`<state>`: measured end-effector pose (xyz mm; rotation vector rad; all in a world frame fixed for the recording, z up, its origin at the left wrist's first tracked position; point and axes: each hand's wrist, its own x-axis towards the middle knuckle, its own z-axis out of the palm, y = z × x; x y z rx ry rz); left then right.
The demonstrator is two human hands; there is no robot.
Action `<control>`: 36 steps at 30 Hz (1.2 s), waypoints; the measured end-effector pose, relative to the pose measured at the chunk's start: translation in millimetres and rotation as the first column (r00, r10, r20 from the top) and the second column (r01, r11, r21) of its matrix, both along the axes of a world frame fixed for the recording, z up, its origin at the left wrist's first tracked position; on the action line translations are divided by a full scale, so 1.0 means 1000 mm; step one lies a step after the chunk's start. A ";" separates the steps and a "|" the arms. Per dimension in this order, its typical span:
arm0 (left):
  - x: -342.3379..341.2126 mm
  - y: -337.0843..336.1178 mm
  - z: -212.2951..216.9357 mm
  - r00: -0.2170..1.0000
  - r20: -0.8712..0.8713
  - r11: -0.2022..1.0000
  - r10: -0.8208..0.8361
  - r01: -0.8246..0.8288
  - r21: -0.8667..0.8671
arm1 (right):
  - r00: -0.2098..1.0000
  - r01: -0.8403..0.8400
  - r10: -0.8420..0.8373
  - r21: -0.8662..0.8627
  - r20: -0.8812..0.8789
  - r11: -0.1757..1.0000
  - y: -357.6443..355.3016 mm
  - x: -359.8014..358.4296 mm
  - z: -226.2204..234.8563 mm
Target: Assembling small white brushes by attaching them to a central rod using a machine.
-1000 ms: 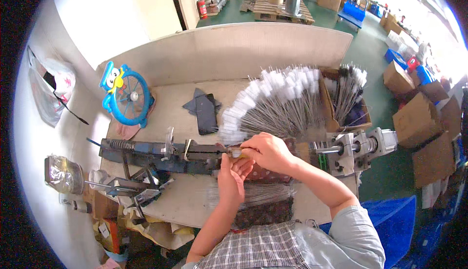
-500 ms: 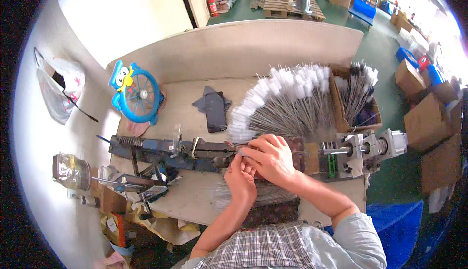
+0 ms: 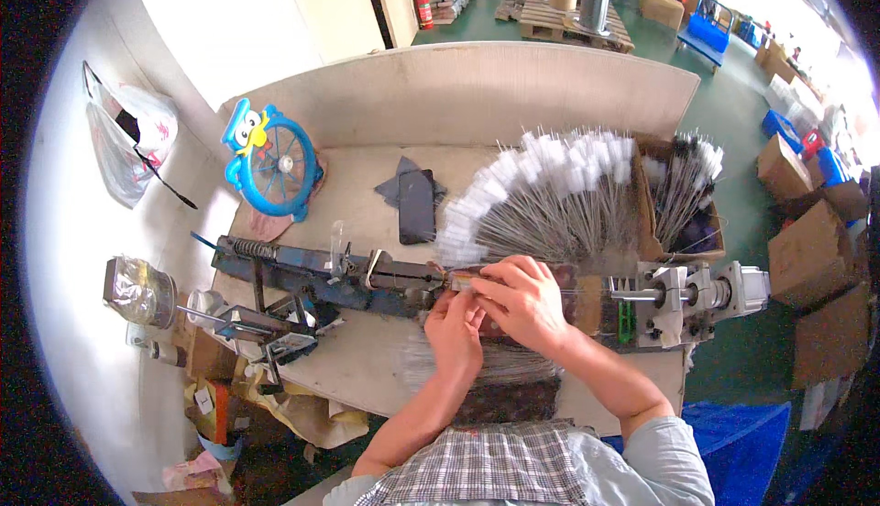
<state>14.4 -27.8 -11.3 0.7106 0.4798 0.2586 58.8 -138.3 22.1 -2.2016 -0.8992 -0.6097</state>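
Note:
My left hand [image 3: 453,334] is closed, its thumb and fingertips pinched together just below the middle of a long dark bench machine [image 3: 298,263]. From the right, my right hand [image 3: 524,302] reaches over, with fingers bent and closed and tips meeting those of the left. Whatever lies between the fingertips is too small and covered to make out. A thin wire runs from near the right hand toward the metal spindle [image 3: 632,295] at the machine's right end. Behind the hands, many white-bristled wire brushes [image 3: 559,171] lie fanned out on the bench [image 3: 357,171].
A cardboard box [image 3: 647,217] holds more brushes, some dark. A phone [image 3: 417,208] lies on a grey cloth, and a blue cartoon-bird fan [image 3: 275,167] stands at left. Below my hands lies a bundle of thin wires [image 3: 513,362]. A low board [image 3: 477,89] edges the bench's back.
The view has shifted a little, moving the scene slightly to the right. Both hands stay at the same spot on the machine, their fingers slightly rearranged.

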 end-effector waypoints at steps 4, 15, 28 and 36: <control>-0.001 0.002 -0.003 1.000 -0.014 0.993 -0.021 0.019 -0.118 | 1.000 -0.014 0.014 -0.022 -0.021 1.000 -0.001 0.001 -0.005; -0.002 0.000 -0.003 1.000 0.008 0.996 -0.019 0.020 -0.090 | 1.000 0.012 -0.013 -0.072 -0.012 0.997 -0.008 0.000 0.004; -0.002 0.003 -0.003 1.000 -0.005 0.973 -0.002 0.001 -0.230 | 1.000 0.005 -0.006 -0.017 -0.019 1.000 0.002 0.001 -0.001; -0.003 0.004 -0.003 1.000 -0.006 0.978 -0.026 0.024 -0.209 | 0.997 0.077 -0.077 -0.009 0.015 0.997 0.012 -0.001 -0.003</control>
